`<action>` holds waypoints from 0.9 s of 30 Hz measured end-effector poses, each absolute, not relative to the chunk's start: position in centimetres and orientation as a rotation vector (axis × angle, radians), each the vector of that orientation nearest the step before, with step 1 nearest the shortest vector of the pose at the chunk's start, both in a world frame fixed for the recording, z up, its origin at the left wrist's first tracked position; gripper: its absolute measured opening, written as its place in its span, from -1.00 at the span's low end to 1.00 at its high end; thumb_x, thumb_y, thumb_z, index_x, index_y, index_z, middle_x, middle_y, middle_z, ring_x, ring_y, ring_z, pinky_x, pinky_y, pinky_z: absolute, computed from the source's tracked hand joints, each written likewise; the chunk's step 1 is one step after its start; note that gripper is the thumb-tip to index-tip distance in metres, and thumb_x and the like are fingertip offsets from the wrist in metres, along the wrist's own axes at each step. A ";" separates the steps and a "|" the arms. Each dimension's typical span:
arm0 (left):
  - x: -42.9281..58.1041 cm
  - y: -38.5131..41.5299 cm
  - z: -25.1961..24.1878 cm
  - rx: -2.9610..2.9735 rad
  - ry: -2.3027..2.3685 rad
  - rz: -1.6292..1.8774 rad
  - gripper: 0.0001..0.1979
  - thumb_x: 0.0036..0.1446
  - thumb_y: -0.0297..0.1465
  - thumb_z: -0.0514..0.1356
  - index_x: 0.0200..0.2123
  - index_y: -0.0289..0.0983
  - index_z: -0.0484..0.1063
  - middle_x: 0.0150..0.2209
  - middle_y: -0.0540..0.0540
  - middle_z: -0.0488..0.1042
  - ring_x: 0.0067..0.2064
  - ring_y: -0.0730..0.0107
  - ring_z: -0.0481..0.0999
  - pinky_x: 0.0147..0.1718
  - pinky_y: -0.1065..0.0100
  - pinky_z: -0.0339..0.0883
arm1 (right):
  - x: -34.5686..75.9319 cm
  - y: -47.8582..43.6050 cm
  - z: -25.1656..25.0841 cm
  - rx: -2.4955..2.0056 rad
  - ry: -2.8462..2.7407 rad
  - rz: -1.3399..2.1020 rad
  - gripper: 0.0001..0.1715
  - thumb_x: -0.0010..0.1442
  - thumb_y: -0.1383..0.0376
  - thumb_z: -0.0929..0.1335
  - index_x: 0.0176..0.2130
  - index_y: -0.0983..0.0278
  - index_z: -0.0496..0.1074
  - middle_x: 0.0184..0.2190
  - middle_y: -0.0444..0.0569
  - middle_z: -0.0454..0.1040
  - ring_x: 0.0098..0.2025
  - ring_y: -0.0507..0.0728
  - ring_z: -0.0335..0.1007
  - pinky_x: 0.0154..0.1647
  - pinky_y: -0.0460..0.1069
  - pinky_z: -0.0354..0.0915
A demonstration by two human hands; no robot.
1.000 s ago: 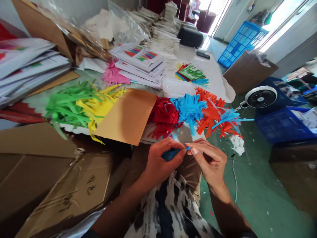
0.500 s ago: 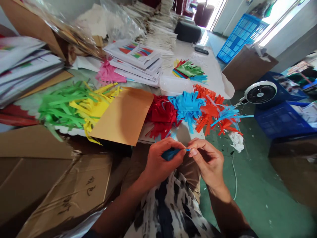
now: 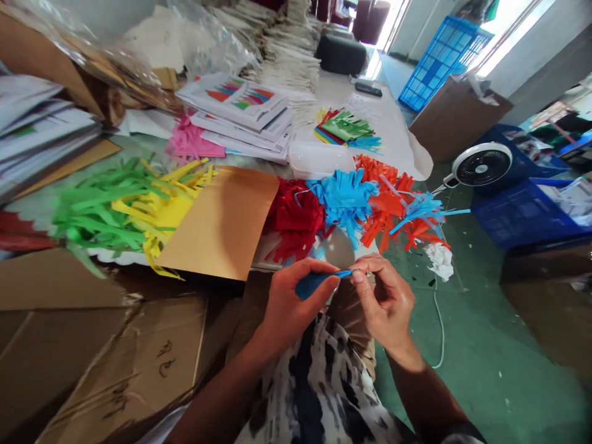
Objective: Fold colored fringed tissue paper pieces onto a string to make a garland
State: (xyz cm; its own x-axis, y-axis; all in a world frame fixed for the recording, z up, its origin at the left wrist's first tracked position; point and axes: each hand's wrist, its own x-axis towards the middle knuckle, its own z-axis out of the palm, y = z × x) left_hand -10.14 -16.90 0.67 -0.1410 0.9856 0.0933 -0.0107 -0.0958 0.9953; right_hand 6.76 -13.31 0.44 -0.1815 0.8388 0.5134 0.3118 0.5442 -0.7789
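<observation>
My left hand (image 3: 296,302) holds a dark blue paper strip (image 3: 314,282) between thumb and fingers. My right hand (image 3: 383,302) pinches the strip's thin, lighter end with its fingertips. Just beyond my hands lie fringed paper bunches on the table: red (image 3: 293,219), light blue (image 3: 345,200) and orange (image 3: 388,209). Further left are green (image 3: 97,209) and yellow (image 3: 171,209) fringed strips, partly under a sheet of kraft paper (image 3: 222,222). My hands touch none of these bunches.
Cardboard sheets (image 3: 115,357) fill the lower left. Stacks of printed paper (image 3: 235,108) and a plastic tub (image 3: 319,159) stand on the table. To the right are crumpled white paper (image 3: 439,260), a white fan (image 3: 481,165), a blue crate (image 3: 522,213) and a green floor (image 3: 476,370).
My hands have risen slightly, and the strip now slants up toward my right fingertips. The whole scene has drifted left and up in the view.
</observation>
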 end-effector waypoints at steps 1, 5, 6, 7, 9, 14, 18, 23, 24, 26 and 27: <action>-10.1 -16.8 0.7 1.166 1.264 1.382 -0.86 0.22 -0.27 0.38 -0.27 -0.21 0.64 -0.41 0.00 0.60 -0.48 0.47 0.50 -0.50 0.47 0.33 | 6.9 -13.2 0.4 -0.969 -1.735 0.665 -0.91 0.38 0.31 0.38 -0.21 0.15 0.50 -0.33 -0.07 0.51 -0.25 0.13 0.45 -0.17 0.06 0.39; -9.6 -16.1 0.6 1.065 1.276 1.380 -0.85 0.16 -0.27 0.42 -0.35 -0.22 0.64 -0.49 0.02 0.57 -0.54 0.49 0.45 -0.57 0.49 0.30 | 7.3 -12.8 0.3 -0.970 -1.739 0.821 -0.91 0.38 0.29 0.40 -0.16 0.15 0.56 -0.28 -0.08 0.57 -0.24 0.10 0.49 -0.18 0.01 0.42; -9.4 -15.9 0.6 1.052 1.275 1.376 -0.84 0.15 -0.26 0.43 -0.35 -0.22 0.64 -0.49 0.01 0.57 -0.52 0.48 0.46 -0.56 0.49 0.31 | 7.4 -12.6 0.2 -0.968 -1.747 0.843 -0.91 0.38 0.29 0.40 -0.16 0.15 0.57 -0.27 -0.08 0.58 -0.23 0.10 0.50 -0.17 0.00 0.42; -9.3 -15.7 0.5 1.043 1.271 1.366 -0.83 0.14 -0.25 0.43 -0.35 -0.23 0.63 -0.48 0.01 0.57 -0.51 0.46 0.48 -0.54 0.48 0.33 | 7.5 -12.5 0.2 -0.968 -1.750 0.854 -0.91 0.38 0.28 0.41 -0.15 0.15 0.58 -0.26 -0.08 0.59 -0.22 0.10 0.50 -0.15 0.00 0.43; -9.0 -15.3 0.3 1.038 1.274 1.349 -0.82 0.14 -0.24 0.42 -0.33 -0.24 0.61 -0.46 0.00 0.59 -0.45 0.42 0.53 -0.46 0.46 0.38 | 7.7 -12.2 0.2 -0.981 -1.724 0.878 -0.85 0.36 0.24 0.43 -0.06 0.14 0.58 -0.20 -0.06 0.60 -0.18 0.10 0.51 -0.11 0.00 0.44; -8.7 -13.6 0.3 1.228 1.286 1.276 -0.82 0.19 -0.27 0.36 -0.18 -0.22 0.59 -0.33 0.00 0.62 -0.31 0.40 0.56 -0.28 0.43 0.40 | 8.8 -11.2 0.4 -0.955 -1.604 0.898 -0.93 0.36 0.25 0.44 -0.18 0.14 0.60 -0.27 -0.09 0.60 -0.23 0.09 0.49 -0.14 0.01 0.40; -7.8 -12.3 0.5 1.485 1.155 1.076 -0.73 0.37 -0.26 0.15 -0.36 -0.25 0.50 -0.44 0.04 0.45 -0.41 0.48 0.36 -0.39 0.45 0.23 | 10.5 -10.1 1.2 -0.944 -1.687 0.855 -0.92 0.33 0.31 0.46 -0.26 0.15 0.61 -0.34 -0.11 0.60 -0.27 0.09 0.47 -0.18 0.03 0.34; -6.1 -11.1 0.5 1.576 1.104 0.900 -0.68 0.45 -0.26 0.04 -0.36 -0.24 0.37 -0.48 0.08 0.32 -0.45 0.50 0.28 -0.41 0.43 0.15 | 13.1 -8.8 2.0 -0.992 -1.462 0.878 -0.93 0.32 0.24 0.48 -0.25 0.15 0.60 -0.32 -0.13 0.54 -0.23 0.07 0.40 -0.14 0.00 0.31; -5.7 -10.8 0.5 1.565 1.128 0.881 -0.67 0.46 -0.24 0.03 -0.36 -0.23 0.36 -0.50 0.08 0.30 -0.47 0.50 0.27 -0.43 0.43 0.14 | 13.4 -8.6 1.9 -1.000 -1.445 0.923 -0.93 0.32 0.20 0.48 -0.21 0.14 0.61 -0.32 -0.13 0.53 -0.24 0.07 0.39 -0.16 -0.01 0.31; -5.2 -10.3 0.3 1.549 1.167 0.864 -0.66 0.47 -0.20 0.00 -0.34 -0.23 0.34 -0.50 0.09 0.29 -0.49 0.49 0.28 -0.46 0.42 0.13 | 13.8 -8.3 1.8 -1.017 -1.476 1.031 -0.83 0.31 0.12 0.48 -0.18 0.15 0.62 -0.32 -0.12 0.53 -0.26 0.07 0.38 -0.20 -0.01 0.33; -5.0 -10.1 0.2 1.557 1.165 0.860 -0.66 0.47 -0.20 -0.01 -0.33 -0.23 0.35 -0.49 0.08 0.31 -0.48 0.49 0.29 -0.45 0.42 0.14 | 14.0 -8.1 1.7 -1.031 -1.515 1.076 -0.78 0.31 0.09 0.48 -0.22 0.18 0.63 -0.33 -0.09 0.54 -0.27 0.08 0.38 -0.23 -0.02 0.35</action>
